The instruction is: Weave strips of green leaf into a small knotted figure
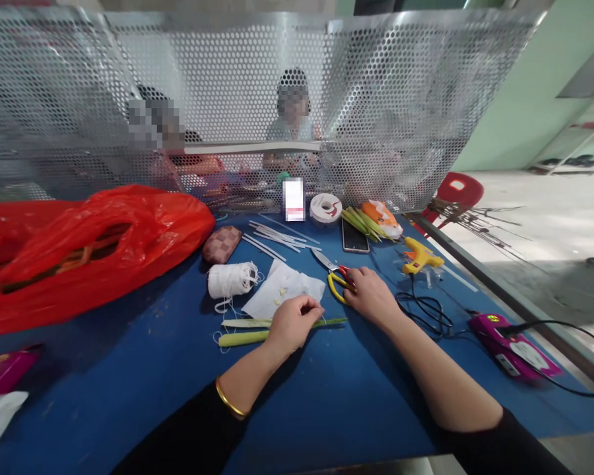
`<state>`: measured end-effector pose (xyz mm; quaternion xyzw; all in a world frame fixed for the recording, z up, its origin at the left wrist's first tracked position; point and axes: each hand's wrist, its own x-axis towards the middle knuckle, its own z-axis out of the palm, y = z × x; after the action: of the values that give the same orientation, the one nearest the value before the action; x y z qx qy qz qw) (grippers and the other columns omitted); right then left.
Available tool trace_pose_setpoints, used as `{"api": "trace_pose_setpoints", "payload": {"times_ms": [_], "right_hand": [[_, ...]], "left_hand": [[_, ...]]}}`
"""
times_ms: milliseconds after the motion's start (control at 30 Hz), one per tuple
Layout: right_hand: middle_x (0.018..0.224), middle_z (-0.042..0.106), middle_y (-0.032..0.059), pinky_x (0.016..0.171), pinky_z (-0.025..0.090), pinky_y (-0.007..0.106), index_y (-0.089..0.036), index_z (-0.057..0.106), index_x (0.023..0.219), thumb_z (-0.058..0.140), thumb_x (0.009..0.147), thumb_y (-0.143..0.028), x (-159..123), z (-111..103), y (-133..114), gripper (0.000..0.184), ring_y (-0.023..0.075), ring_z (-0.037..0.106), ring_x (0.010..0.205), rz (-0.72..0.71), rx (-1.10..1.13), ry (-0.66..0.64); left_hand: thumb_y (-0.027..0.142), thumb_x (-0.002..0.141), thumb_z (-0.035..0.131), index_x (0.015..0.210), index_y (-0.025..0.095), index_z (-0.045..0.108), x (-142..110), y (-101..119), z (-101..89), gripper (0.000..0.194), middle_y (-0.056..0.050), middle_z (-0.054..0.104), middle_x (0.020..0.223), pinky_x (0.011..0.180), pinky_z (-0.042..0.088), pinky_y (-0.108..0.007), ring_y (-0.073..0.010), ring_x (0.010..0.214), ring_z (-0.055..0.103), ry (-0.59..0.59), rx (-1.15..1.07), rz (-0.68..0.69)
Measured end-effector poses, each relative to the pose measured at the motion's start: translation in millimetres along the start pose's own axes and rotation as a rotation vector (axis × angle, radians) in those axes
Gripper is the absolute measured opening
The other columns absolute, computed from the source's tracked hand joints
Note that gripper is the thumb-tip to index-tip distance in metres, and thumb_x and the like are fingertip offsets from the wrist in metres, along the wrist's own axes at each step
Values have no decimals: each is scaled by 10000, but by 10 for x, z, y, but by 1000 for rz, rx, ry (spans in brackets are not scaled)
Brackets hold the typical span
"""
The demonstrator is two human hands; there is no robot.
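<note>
A perforated silver metal screen (pixel 247 86) stands along the far edge of a blue tabletop (pixel 297 409), two people partly visible behind it. A large, crumpled red plastic bag (pixel 143 218) spreads over the table's left side. In the foreground, the left hand (pixel 293 324) bends over slender green stalks (pixel 242 339), thumb and forefinger meeting above them; what they pinch, if anything, cannot be told. The right hand (pixel 369 290) grips the red and yellow handles of metal-bladed scissors (pixel 332 264), blades slightly parted and pointing away, just beside a creased white sheet (pixel 264 297) dotted with small yellowish bits. The stalks lie across the table's middle, just below that sheet. At right are a magenta power strip (pixel 515 349) with black cables and a yellow glue gun (pixel 420 256). A wound roll of white cord (pixel 229 280) sits left of the sheet, near a brown checkered pouch (pixel 222 244). Beyond lie a black phone (pixel 355 239), a white ribbon reel (pixel 325 208) and thin white sticks (pixel 277 235).
</note>
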<state>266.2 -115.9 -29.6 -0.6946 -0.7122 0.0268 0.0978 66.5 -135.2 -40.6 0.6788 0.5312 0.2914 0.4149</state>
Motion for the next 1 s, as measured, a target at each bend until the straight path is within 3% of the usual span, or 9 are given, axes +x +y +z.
{"api": "trace_pose_setpoints", "payload": {"times_ms": [133, 267, 400, 500, 567, 667, 800, 1000], "right_hand": [[1011, 640, 185, 736, 420, 317, -89, 579, 1138, 579, 737, -114, 98, -30, -21, 402, 279, 628, 891, 32, -12, -45], [978, 694, 157, 666, 438, 301, -94, 490, 1295, 606, 749, -188, 33, -173, 123, 567, 272, 668, 838, 78, 33, -80], [926, 727, 59, 698, 492, 293, -203, 536, 1311, 536, 834, -317, -365, -306, 474, 490, 217, 678, 775, -10, 200, -158], [1140, 688, 81, 797, 512, 322, -229, 509, 1340, 509, 815, -266, -747, -379, 684, 527, 238, 668, 946, -181, 322, -107], [1176, 660, 86, 764, 517, 313, -258, 510, 1329, 504, 806, -236, -937, -429, 735, 524, 225, 668, 915, -218, 290, -120], [1052, 661, 81, 637, 497, 298, -270, 526, 1282, 519, 824, -285, -1064, -489, 685, 459, 199, 658, 738, -215, 177, -195], [1063, 633, 91, 686, 485, 322, -239, 534, 1219, 565, 817, -366, -1035, -475, 531, 423, 229, 662, 815, -228, 112, -200], [1032, 628, 79, 667, 453, 310, -235, 536, 1194, 567, 801, -314, -957, -349, 376, 402, 221, 642, 796, -274, 64, -136]], "left_hand": [[361, 754, 602, 741, 193, 670, -1, -8, 3, 182, -2, 662, 705, 656, 417, -255, -157, 670, 570, 7, -44, -17], [384, 745, 602, 724, 185, 657, 3, 3, -13, 208, -6, 647, 694, 649, 410, -254, -157, 668, 559, -2, -81, -14], [387, 744, 596, 713, 182, 644, 3, 20, -21, 212, 2, 627, 677, 643, 397, -255, -150, 652, 538, -5, -125, -14], [380, 742, 598, 695, 180, 634, 8, 18, -13, 209, 11, 604, 651, 622, 381, -250, -142, 634, 522, -5, -159, -23], [382, 740, 601, 704, 177, 638, 11, 17, -9, 211, 14, 595, 646, 610, 372, -248, -138, 628, 513, -3, -176, -30], [381, 734, 612, 719, 172, 649, 6, 26, -11, 212, 11, 601, 666, 626, 379, -248, -137, 643, 514, 2, -198, -38], [376, 724, 626, 709, 166, 652, -10, 51, -20, 213, 8, 604, 673, 636, 389, -248, -134, 645, 515, -3, -229, -52], [378, 705, 645, 702, 165, 659, -5, 45, -20, 213, 16, 596, 646, 623, 386, -246, -131, 625, 506, -7, -257, -70]]}}
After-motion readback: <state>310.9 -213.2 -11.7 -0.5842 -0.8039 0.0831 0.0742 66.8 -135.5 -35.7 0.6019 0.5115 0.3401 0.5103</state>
